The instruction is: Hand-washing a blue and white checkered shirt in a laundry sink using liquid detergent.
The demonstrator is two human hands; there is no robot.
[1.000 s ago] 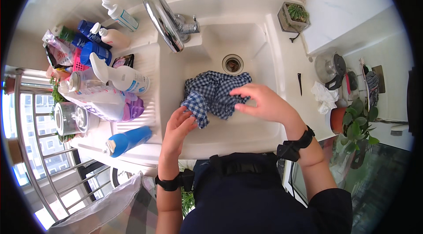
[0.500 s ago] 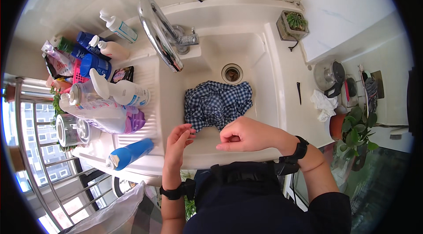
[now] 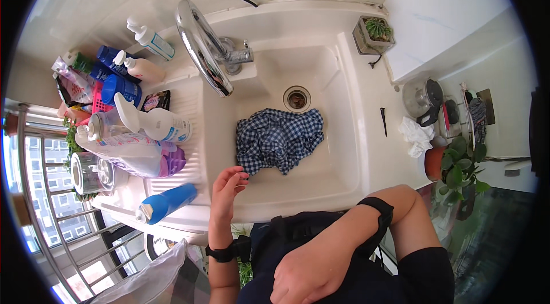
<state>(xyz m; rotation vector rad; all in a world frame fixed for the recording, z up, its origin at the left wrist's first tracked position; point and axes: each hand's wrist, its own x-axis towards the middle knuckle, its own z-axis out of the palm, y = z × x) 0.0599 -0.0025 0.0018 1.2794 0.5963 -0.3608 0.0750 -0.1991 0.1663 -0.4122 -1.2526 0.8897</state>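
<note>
A dark blue and white checked cloth [image 3: 279, 139], possibly a garment, lies crumpled in the white sink basin [image 3: 332, 178], just below the drain [image 3: 297, 99]. Over the basin's near left edge is my left hand [image 3: 227, 186], its fingers loosely bent and apart with nothing seen in them. Its fingertips are close to the cloth's lower left corner; I cannot tell whether they touch it. My right hand [image 3: 312, 272] is away from the sink, in front of my dark shirt. Only its back shows clearly, since its fingers are turned under and partly cut off by the lower edge.
A chrome faucet [image 3: 200, 46] arches over the basin's left side. Several bottles, among them a white spray bottle [image 3: 163, 123] and a blue bottle [image 3: 167, 203], crowd the ribbed ledge. Right of the basin are a potted cactus [image 3: 373, 34], crumpled white tissue [image 3: 417, 135] and a glass pot [image 3: 421, 97].
My right hand has pulled back from above the sink's front edge to my torso. The left hand stays near the cloth's corner. The whole view has shifted slightly.
</note>
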